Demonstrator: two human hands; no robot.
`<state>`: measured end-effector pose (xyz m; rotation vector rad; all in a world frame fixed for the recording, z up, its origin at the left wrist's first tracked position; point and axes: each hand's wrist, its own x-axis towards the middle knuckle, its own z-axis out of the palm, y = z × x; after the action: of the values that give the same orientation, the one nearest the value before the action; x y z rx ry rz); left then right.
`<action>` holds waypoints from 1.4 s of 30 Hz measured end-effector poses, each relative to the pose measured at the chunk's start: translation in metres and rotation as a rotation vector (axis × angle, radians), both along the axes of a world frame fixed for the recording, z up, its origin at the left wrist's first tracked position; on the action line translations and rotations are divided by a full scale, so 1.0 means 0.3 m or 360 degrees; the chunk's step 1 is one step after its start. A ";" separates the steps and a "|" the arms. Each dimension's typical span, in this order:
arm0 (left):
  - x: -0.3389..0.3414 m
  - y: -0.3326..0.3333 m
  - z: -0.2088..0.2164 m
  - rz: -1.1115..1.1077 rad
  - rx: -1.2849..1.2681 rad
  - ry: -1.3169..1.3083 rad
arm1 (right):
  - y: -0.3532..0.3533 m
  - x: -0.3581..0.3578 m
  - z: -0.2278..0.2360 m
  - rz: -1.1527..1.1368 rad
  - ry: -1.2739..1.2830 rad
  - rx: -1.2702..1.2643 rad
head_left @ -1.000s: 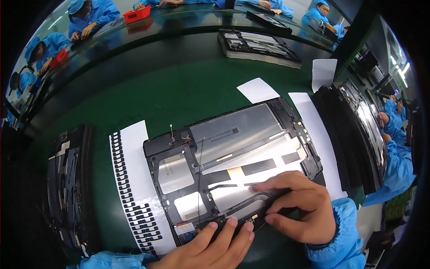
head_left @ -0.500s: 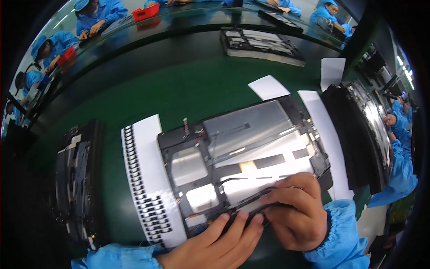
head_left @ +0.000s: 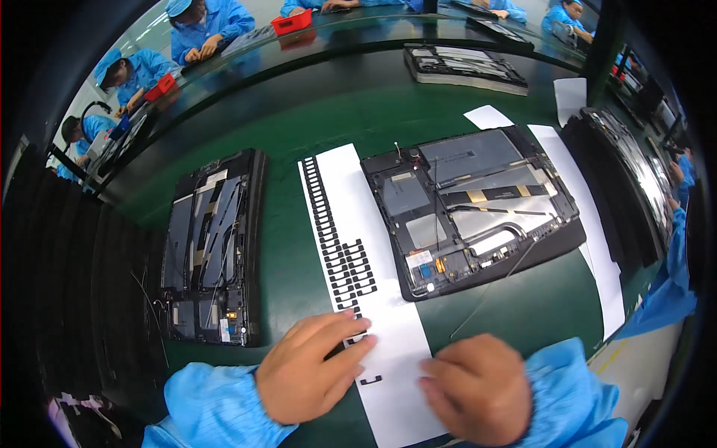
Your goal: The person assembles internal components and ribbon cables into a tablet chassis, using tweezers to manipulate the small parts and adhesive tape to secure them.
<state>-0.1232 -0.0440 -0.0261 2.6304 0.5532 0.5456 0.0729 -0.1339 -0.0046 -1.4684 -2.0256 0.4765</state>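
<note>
A white sheet bearing rows of small black bracket-shaped pieces lies between my hands. Stretched and slightly apart, the fingers of my left hand rest on the sheet's left side at the lower end of the rows. One black piece sits by itself below those fingertips. My right hand hovers at the sheet's right edge, fingers bent and smeared; whether they hold anything is unclear. Beyond it an opened tablet-like device lies on black padding, its inside facing up. A thin wire trails from it toward my right hand.
A second opened device lies at left. More devices on dark foam are stacked at right, beside a white paper strip. Another stack stands at the back. Co-workers in blue sit across, near a red bin.
Both hands have left the near edge of the middle device. My left hand is now on the white sheet, the right beside it. The view has shifted, showing more of the left device.
</note>
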 end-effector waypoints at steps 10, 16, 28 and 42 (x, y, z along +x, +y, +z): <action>-0.029 -0.012 -0.042 0.0045 0.0126 -0.0011 | 0.024 -0.184 -0.126 -0.0097 -0.0117 0.0361; -0.012 -0.023 -0.038 0.0087 0.0103 0.0045 | 0.015 -0.109 -0.075 -0.0041 0.0397 0.0231; 0.471 0.054 0.139 -0.0407 0.0486 -0.0197 | 0.155 0.601 0.007 -0.0436 0.0664 0.0097; 0.576 0.122 0.038 -0.0302 0.0374 -0.0106 | 0.210 0.596 -0.041 -0.0379 0.0527 -0.0062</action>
<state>0.0498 -0.0075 -0.0147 2.8328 0.2269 0.6703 0.2517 -0.0708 -0.0169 -1.5172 -1.5717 0.6151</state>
